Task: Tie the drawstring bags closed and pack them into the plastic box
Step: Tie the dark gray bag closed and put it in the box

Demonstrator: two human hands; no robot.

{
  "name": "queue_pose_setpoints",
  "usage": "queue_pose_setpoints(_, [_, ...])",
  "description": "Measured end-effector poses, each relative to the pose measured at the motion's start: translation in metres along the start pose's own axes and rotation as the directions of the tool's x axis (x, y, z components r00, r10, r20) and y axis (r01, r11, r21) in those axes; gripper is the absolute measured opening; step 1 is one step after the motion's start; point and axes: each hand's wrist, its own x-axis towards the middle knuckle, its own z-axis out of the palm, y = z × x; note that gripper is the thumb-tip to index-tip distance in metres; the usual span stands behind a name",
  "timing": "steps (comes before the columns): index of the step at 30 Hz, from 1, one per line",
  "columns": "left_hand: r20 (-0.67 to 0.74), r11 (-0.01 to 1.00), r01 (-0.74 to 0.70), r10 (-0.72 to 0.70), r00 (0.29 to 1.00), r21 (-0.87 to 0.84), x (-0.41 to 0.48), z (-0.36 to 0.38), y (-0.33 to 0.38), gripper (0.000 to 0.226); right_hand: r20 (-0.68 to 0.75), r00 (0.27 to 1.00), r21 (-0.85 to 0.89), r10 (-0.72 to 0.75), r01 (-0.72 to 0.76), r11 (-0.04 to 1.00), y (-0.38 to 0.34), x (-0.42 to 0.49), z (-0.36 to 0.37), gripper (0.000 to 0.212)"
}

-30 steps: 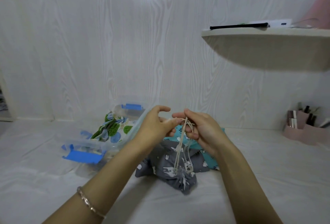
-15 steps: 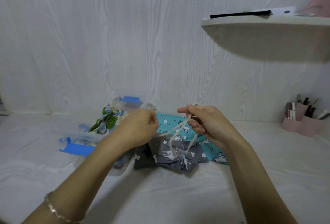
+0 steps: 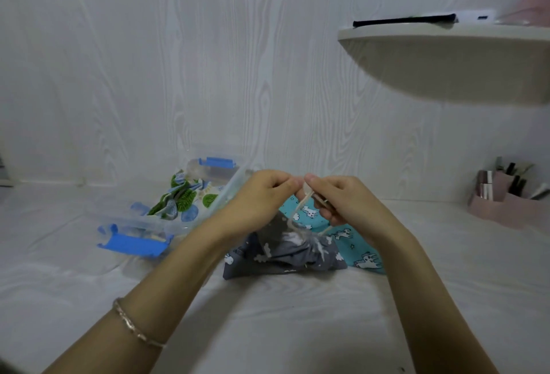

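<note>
Fingertips (image 3: 311,179) of my left hand (image 3: 262,195) and right hand (image 3: 342,201), apart a moment ago, are meeting, pinching the cream cord (image 3: 300,205) above the grey drawstring bag (image 3: 285,257), knot probably closing.

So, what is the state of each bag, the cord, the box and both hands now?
grey bag, mouth gathered shut, lying outside the box.
cord, stretched up from the grey bag, held by both hands.
teal bag, lying behind the grey bag, outside the box; mouth hidden.
leaf-print bag, inside the box.
plastic box, open, no lid on.
left hand, pinches the cord.
right hand, pinches the cord.
</note>
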Motion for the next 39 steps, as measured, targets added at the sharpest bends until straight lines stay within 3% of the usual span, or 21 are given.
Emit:
queue_pose_setpoints(3, [0.015,0.989,0.138,-0.137,0.990,-0.053,0.002,-0.004,-0.002,0.036,-0.047,0.997,0.070,-0.064,0.067,0.995,0.003,-0.002,0.000,0.017])
queue_pose_setpoints(7, [0.192,0.972,0.192,-0.216,0.957,0.138,-0.004,0.005,-0.005,0.051,-0.034,0.997,0.058,-0.075,0.077,0.995,0.001,-0.001,0.001,0.010])
queue_pose_setpoints(10, [0.300,0.975,0.189,-0.216,0.929,0.117,-0.007,0.012,-0.003,0.034,-0.052,0.996,0.077,-0.068,0.072,0.994,0.000,0.000,0.001,0.007])
queue_pose_setpoints(13, [0.259,0.976,0.209,-0.188,0.948,-0.056,-0.005,0.011,0.002,0.027,0.021,0.998,0.133,-0.066,0.062,0.989,0.004,-0.002,-0.006,0.023])
queue_pose_setpoints(15, [0.175,0.974,0.187,-0.163,0.971,-0.128,-0.003,0.006,0.005,0.031,0.111,0.991,0.070,-0.072,0.064,0.996,0.007,-0.005,-0.010,0.031])
queue_pose_setpoints(18, [0.118,0.980,0.144,-0.128,0.985,-0.136,-0.001,0.000,0.006,0.033,0.189,0.980,0.002,-0.061,0.061,0.998,0.009,-0.012,-0.011,0.029])
queue_pose_setpoints(21, [0.063,0.986,0.121,-0.115,0.991,-0.112,0.000,-0.001,0.004,0.034,0.293,0.953,0.137,-0.075,0.036,0.990,0.007,-0.017,-0.007,0.019])
queue_pose_setpoints(23, [0.048,0.990,0.112,-0.108,0.993,-0.085,-0.001,0.000,0.003,0.031,0.291,0.953,0.131,-0.084,0.047,0.990,0.003,-0.019,-0.002,0.012])
queue_pose_setpoints(25, [0.040,0.993,0.101,-0.099,0.994,-0.053,-0.004,0.001,0.002,0.031,0.235,0.969,0.071,-0.078,0.063,0.996,0.002,-0.018,0.002,0.025])
queue_pose_setpoints(27, [0.005,0.997,0.079,-0.079,0.997,-0.022,-0.007,0.001,0.002,0.031,0.164,0.977,0.164,-0.136,0.109,0.980,0.001,-0.017,0.004,0.037])
queue_pose_setpoints(30, [-0.083,0.998,0.025,-0.021,0.996,0.050,-0.010,-0.005,0.005,0.028,-0.052,0.987,0.491,-0.153,0.159,0.857,0.006,-0.008,0.004,0.051])
queue_pose_setpoints(33, [-0.160,0.989,-0.013,0.036,0.986,0.144,-0.011,-0.013,0.004,0.031,-0.103,0.994,0.826,-0.020,0.097,0.556,0.009,-0.001,0.000,0.060])
queue_pose_setpoints(34, [-0.191,0.994,-0.005,0.026,0.981,0.110,-0.012,-0.015,0.004,0.033,-0.086,0.996,0.898,0.017,0.070,0.434,0.010,-0.001,-0.002,0.059])
queue_pose_setpoints(36, [-0.192,0.985,0.015,-0.048,0.980,-0.173,-0.011,-0.016,0.007,0.035,-0.060,0.996,0.959,0.059,0.041,0.281,0.011,0.000,-0.003,0.057])
queue_pose_setpoints(37, [-0.135,0.925,0.034,-0.091,0.987,-0.378,-0.010,-0.015,0.008,0.036,-0.046,0.997,0.964,0.068,0.027,0.263,0.011,0.000,-0.002,0.058])
queue_pose_setpoints(39, [0.003,0.722,0.082,-0.110,0.994,-0.686,-0.007,-0.013,0.010,0.036,-0.020,0.997,0.942,0.075,-0.006,0.335,0.014,0.003,0.002,0.058])
